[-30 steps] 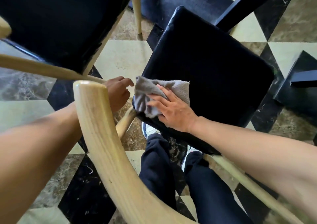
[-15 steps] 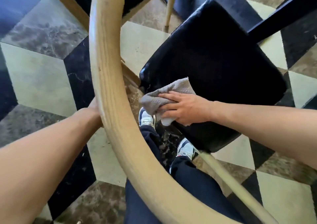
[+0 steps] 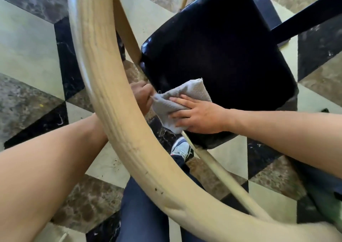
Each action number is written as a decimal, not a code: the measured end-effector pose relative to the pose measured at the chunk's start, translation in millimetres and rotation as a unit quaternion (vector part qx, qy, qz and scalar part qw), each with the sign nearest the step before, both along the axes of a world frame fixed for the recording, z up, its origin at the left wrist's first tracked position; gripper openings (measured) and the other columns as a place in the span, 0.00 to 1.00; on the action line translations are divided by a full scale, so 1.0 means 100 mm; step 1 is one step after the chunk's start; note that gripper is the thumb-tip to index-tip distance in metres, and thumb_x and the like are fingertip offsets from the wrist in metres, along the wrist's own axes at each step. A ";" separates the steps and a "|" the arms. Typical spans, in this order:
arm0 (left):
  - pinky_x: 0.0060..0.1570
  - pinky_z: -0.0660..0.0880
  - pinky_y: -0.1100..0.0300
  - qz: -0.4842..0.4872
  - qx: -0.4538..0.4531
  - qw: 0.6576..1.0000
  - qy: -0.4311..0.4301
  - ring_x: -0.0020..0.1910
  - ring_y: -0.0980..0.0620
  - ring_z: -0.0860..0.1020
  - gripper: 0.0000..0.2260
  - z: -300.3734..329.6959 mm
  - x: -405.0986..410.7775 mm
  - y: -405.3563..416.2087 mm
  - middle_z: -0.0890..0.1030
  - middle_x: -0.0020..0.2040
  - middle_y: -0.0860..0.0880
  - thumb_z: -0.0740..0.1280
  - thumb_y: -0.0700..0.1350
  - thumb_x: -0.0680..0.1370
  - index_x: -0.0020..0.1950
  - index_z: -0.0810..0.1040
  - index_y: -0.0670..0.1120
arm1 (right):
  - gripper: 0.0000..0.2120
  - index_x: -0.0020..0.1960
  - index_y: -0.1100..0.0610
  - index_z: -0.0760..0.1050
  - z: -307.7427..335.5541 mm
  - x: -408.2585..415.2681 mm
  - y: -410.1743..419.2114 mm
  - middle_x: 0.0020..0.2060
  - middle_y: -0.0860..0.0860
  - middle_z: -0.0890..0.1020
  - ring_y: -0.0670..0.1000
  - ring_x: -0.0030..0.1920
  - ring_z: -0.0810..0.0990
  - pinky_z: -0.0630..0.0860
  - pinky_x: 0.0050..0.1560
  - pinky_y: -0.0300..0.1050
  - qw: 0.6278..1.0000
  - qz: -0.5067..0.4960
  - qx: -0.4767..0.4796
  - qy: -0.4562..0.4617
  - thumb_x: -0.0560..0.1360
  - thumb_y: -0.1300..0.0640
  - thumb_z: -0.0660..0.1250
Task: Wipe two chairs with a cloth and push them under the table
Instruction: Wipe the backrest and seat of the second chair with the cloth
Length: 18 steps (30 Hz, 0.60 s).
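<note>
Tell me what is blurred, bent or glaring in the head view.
Head view: the wooden backrest rail bows from wide-angle distortion and blurs toward the lower right; the black seat shows a glossy sheen along its left edge; the cloth and right hand stay fairly sharp; the left hand sits in shade behind the rail.

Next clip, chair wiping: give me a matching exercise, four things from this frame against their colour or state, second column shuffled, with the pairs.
Column 1:
1. cloth
2. chair seat
3. curved backrest rail
4. right hand

Column 2:
A. pale wood
B. flat, pressing down on the cloth
C. grey, crumpled at the seat's near corner
D. glossy black

Pairs: 1-C, 2-D, 3-A, 4-B
</note>
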<state>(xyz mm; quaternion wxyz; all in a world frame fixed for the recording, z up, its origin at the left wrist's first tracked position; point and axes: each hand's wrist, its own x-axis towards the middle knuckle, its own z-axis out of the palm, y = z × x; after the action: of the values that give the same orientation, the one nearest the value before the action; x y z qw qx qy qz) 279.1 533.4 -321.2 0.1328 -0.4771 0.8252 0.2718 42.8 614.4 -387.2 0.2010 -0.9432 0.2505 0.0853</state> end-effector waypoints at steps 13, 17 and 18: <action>0.45 0.69 0.49 0.114 -0.105 0.983 0.096 0.45 0.40 0.75 0.12 -0.24 -0.10 0.13 0.77 0.46 0.40 0.59 0.49 0.82 0.48 0.73 0.40 | 0.20 0.70 0.49 0.76 -0.12 0.24 -0.41 0.74 0.53 0.73 0.64 0.79 0.58 0.53 0.79 0.65 0.988 -0.119 -0.098 -0.016 0.82 0.48 0.58; 0.45 0.72 0.43 0.054 -0.110 0.989 0.081 0.43 0.40 0.74 0.14 -0.23 -0.16 0.29 0.76 0.43 0.41 0.58 0.50 0.82 0.46 0.72 0.40 | 0.16 0.66 0.53 0.79 -0.15 0.06 0.01 0.70 0.54 0.76 0.65 0.79 0.60 0.57 0.78 0.65 0.987 -0.117 -0.078 -0.076 0.80 0.52 0.63; 0.45 0.73 0.43 0.032 -0.103 0.991 0.084 0.42 0.40 0.74 0.14 -0.25 -0.19 0.34 0.75 0.42 0.41 0.57 0.50 0.82 0.45 0.73 0.40 | 0.17 0.67 0.53 0.79 -0.16 -0.05 0.17 0.71 0.54 0.76 0.64 0.79 0.59 0.56 0.78 0.64 0.989 -0.104 -0.069 -0.080 0.80 0.51 0.63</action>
<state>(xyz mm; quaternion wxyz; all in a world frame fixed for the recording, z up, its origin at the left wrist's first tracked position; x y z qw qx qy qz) 260.2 567.1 -345.8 0.0046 -0.4895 0.8414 0.2288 37.6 631.3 -402.9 0.1630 -0.9272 0.3361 -0.0292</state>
